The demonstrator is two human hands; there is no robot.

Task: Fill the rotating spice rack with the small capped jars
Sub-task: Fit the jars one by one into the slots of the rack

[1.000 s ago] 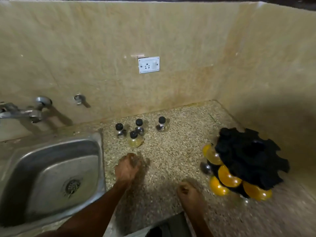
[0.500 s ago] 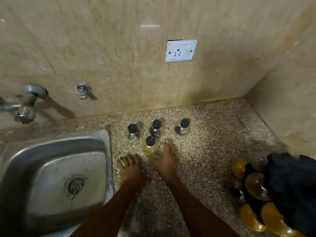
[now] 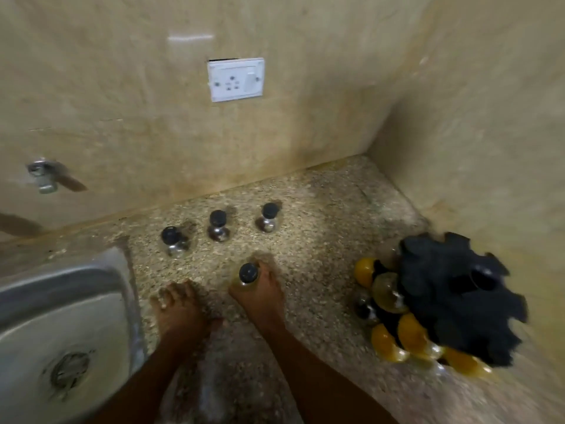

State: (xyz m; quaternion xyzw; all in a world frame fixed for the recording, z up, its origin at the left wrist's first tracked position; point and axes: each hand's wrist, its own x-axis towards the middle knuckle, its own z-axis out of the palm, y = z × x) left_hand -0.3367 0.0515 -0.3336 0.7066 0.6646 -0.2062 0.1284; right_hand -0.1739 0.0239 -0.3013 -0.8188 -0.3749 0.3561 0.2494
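Observation:
My right hand grips a small yellow-filled jar with a black cap, near the middle of the speckled counter. My left hand rests flat on the counter beside it, fingers spread, holding nothing. Three clear jars with black caps stand behind in a loose row: a left jar, a middle jar and a right jar. The black rotating spice rack stands at the right by the side wall, with several yellow jars slotted round its near side.
A steel sink lies at the left, its rim close to my left hand. A tap fitting sticks out of the back wall. A white socket sits on the wall above the jars. Tiled walls close the corner behind and right.
My right hand came forward from the near edge to the yellow jar and now grips it. My left hand has spread flat on the counter. The view has shifted closer.

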